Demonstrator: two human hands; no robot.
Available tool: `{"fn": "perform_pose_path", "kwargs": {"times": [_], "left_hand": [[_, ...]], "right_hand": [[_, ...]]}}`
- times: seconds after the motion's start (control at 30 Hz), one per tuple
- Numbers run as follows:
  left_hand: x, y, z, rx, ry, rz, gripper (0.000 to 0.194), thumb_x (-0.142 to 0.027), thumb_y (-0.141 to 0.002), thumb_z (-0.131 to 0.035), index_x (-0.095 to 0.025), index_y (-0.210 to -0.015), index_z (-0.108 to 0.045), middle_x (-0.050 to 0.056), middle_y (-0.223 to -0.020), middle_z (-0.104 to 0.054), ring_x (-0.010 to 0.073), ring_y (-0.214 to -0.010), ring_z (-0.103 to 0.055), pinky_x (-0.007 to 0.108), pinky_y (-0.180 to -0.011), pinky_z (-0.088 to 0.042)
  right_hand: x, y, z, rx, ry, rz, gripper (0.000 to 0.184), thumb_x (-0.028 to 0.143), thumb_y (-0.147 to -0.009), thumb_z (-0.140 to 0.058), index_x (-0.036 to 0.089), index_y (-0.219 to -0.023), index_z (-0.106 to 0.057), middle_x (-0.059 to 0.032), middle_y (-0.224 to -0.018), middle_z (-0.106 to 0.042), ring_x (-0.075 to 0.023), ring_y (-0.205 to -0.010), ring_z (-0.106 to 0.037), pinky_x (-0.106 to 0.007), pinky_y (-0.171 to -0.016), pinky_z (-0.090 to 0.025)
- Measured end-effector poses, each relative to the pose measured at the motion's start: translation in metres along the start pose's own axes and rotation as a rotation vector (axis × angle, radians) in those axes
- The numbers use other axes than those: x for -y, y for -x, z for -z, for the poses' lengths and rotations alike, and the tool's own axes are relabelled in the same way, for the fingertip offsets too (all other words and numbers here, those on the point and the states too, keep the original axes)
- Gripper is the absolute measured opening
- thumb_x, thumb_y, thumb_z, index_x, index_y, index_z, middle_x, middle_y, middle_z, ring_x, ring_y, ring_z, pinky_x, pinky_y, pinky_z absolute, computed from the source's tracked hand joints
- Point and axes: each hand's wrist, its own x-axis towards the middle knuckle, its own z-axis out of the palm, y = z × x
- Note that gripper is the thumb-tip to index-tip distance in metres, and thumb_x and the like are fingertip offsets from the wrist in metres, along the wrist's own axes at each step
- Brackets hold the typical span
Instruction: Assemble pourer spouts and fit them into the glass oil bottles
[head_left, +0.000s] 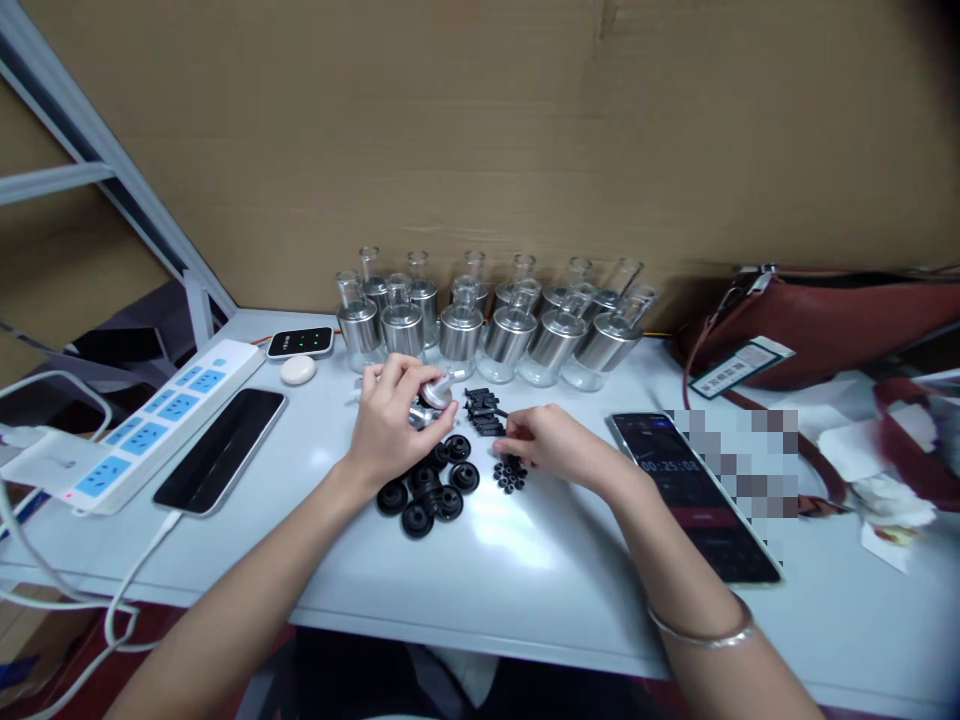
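Left hand [390, 410]: closed around a silver fitting [437, 391], its spout directed right. Right hand [555, 440]: fingertips drawn narrow; whether they hold a piece cannot be told. Black discs [449, 502] lie on the table [525, 590], nearer the person than the left hand. Small black rings [509, 474] sit beside the right fingertips. Beyond, black rods [486, 412] lie between the hands, long axes roughly crosswise, right hand nearer. Glass bottles [512, 330] stand in two rows behind.

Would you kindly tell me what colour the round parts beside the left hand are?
The round parts are black, as the head view shows.
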Motion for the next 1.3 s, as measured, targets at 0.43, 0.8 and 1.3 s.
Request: {"fn": "perform_pose_path", "kwargs": {"times": [0.43,0.8,1.3], "left_hand": [[0.000,0.001,0.000,0.046,0.029,-0.005,0.019,-0.029,-0.086,-0.059,-0.018,-0.100,-0.053,0.004,-0.089,-0.065,0.0202,-0.081,-0.061,0.036,-0.080,-0.038],[-0.007,0.005,-0.008,0.179,0.259,-0.207,0.024,-0.038,-0.094,-0.051,-0.020,-0.106,-0.042,0.013,-0.124,-0.062,0.0232,-0.129,-0.048,0.042,-0.097,-0.044],[0.003,0.002,-0.004,0.245,0.100,-0.087,0.043,-0.038,-0.102,-0.022,-0.017,-0.076,-0.049,0.002,-0.077,-0.059,0.0175,-0.076,-0.051,0.033,-0.078,-0.034]], "right_hand": [[0.001,0.002,0.001,0.016,-0.036,0.082,0.036,0.031,-0.089,-0.049,0.016,-0.057,-0.057,-0.0008,-0.051,-0.055,-0.0123,-0.050,-0.045,-0.027,-0.052,-0.031],[0.030,-0.001,-0.023,-0.175,-0.872,0.260,0.047,0.065,-0.082,-0.049,0.018,-0.077,-0.055,0.0027,-0.061,-0.049,-0.0099,-0.052,-0.043,-0.024,-0.050,-0.035],[0.042,0.002,-0.030,-0.280,-1.054,0.295,0.038,0.052,-0.073,-0.069,0.019,-0.074,-0.051,0.0074,-0.056,-0.046,-0.0070,-0.050,-0.038,-0.022,-0.049,-0.030]]}}
